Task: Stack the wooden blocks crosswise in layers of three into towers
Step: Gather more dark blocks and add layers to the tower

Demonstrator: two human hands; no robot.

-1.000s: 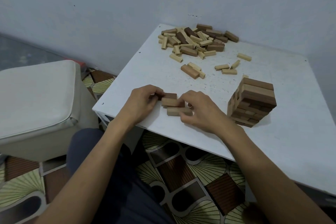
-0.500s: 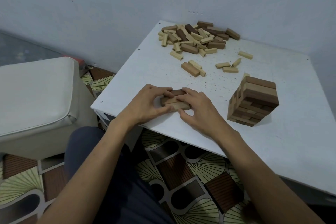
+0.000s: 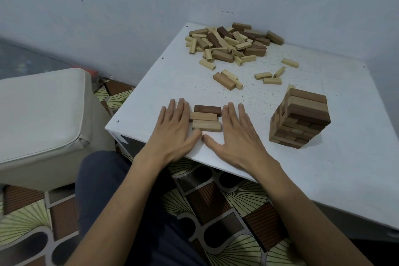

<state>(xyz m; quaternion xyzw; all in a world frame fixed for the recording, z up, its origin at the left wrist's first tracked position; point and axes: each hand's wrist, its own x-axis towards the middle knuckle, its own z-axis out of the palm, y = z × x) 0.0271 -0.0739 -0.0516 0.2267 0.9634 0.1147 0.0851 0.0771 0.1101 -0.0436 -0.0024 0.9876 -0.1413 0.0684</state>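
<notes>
Both hands are opening out from the curled hold of half a second ago. The left hand (image 3: 172, 127) and right hand (image 3: 235, 134) are now lying flat on the table (image 3: 280, 168), palms down, fingers straight, gripping nothing. They are flanking a row of three blocks (image 3: 206, 118) near the front left edge. The left fingers are touching the left ends and the right forefinger is lying against the right ends. The thumbs are almost meeting just in front of the nearest block.

Judged purpose: the hands are acting as two straight stops, squaring the ends so that the row is serving as a true base layer for a second tower.

The three blocks are lying flat, side by side and touching, with their long axes running left to right, roughly along the front table edge. Two pale blocks are sitting nearer and the dark block (image 3: 207, 110) is lying farthest. The ends are not yet flush: the middle block is sitting slightly left of its neighbours. In my judgement the next layer is calling for blocks turned across these, pointing away from the person.

To the right, well apart, a built tower (image 3: 300, 119) is standing upright, its layers crossing. Beyond the row, a few loose blocks (image 3: 226, 79) are lying scattered, and the main pile (image 3: 231, 43) is resting at the far corner by the wall (image 3: 129, 6)
</notes>
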